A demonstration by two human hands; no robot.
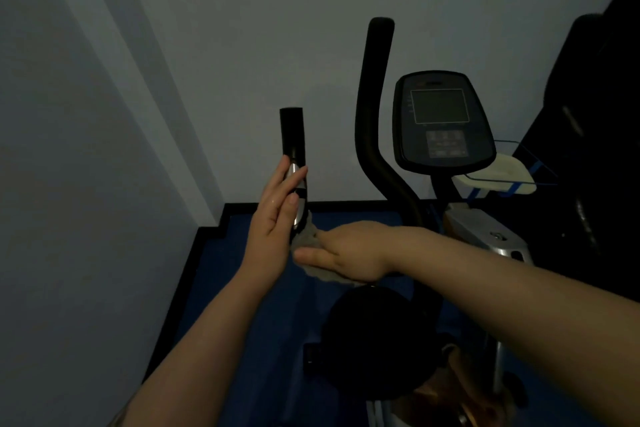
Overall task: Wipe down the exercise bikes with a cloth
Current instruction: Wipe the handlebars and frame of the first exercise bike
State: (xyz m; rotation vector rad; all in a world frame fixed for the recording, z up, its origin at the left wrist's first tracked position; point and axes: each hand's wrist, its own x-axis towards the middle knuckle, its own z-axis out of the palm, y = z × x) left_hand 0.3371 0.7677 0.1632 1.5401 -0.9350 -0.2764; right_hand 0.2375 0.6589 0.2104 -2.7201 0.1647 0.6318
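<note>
The exercise bike has a short black handlebar [292, 132] with a shiny metal strip, standing upright left of centre. My left hand [273, 218] lies with straight fingers against the left side of that bar, over the metal strip. Just below, my right hand [346, 250] reaches across from the right and grips a grey cloth [309, 235] wrapped against the lower part of the bar. Its thumb points left and its fingers are hidden behind the cloth. The bike's console [441, 121] with a dark screen is to the right.
A tall curved black arm [372, 97] rises between the handlebar and the console. A black round part [367, 329] of the bike sits under my right forearm. A pale tray [498, 177] is behind the console. White walls close in on the left and behind; the floor is blue [263, 305].
</note>
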